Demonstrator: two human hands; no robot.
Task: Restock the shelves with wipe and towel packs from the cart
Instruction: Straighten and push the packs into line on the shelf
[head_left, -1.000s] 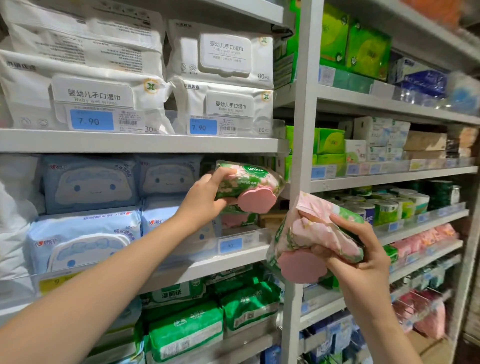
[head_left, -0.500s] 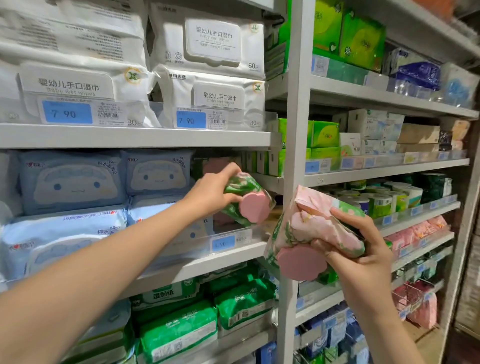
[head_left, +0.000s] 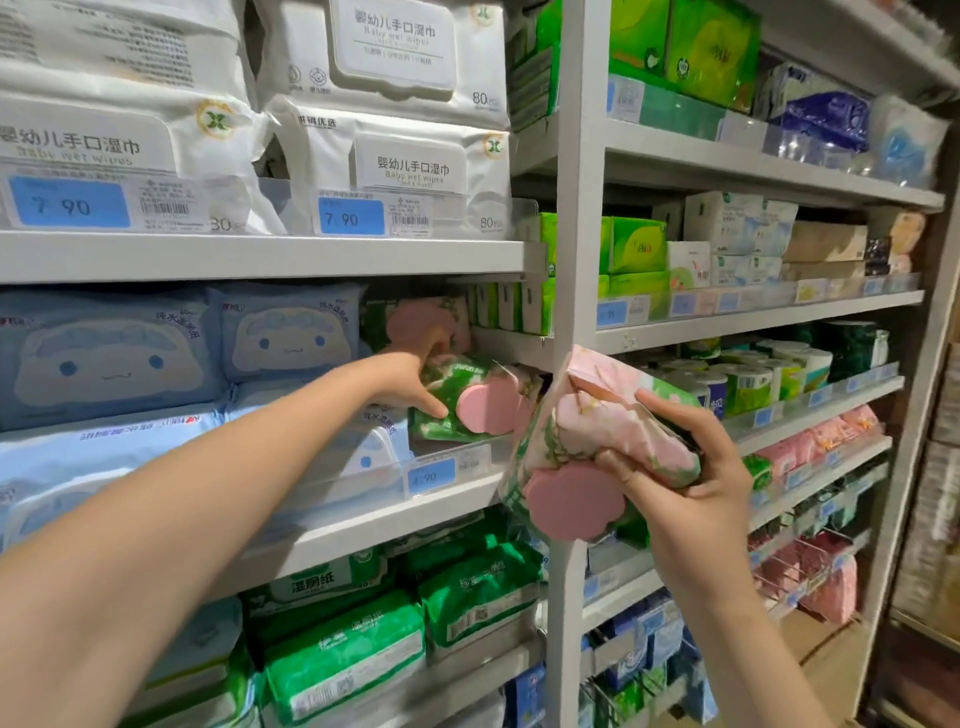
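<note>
Fingers (head_left: 427, 403) of our left hand (head_left: 402, 376) curl round a green floral wipe pack (head_left: 467, 410) with a pink flower-shaped lid. We hold it inside the middle shelf (head_left: 363, 525), just right of the blue cartoon-face packs (head_left: 285, 332) and below another pink-lidded pack (head_left: 415, 322). Its lettering is too blurred to read. Under it a blue tag (head_left: 431, 475) reads 4.90. Our right hand (head_left: 691, 499) grips a second pack (head_left: 597, 447) of the same kind, tilted, in front of the grey upright post (head_left: 576, 260). Above, white packs (head_left: 410, 156) read "Baby wet wipes" and 80 pcs, with price tags (head_left: 350, 215) at 7.90.
</note>
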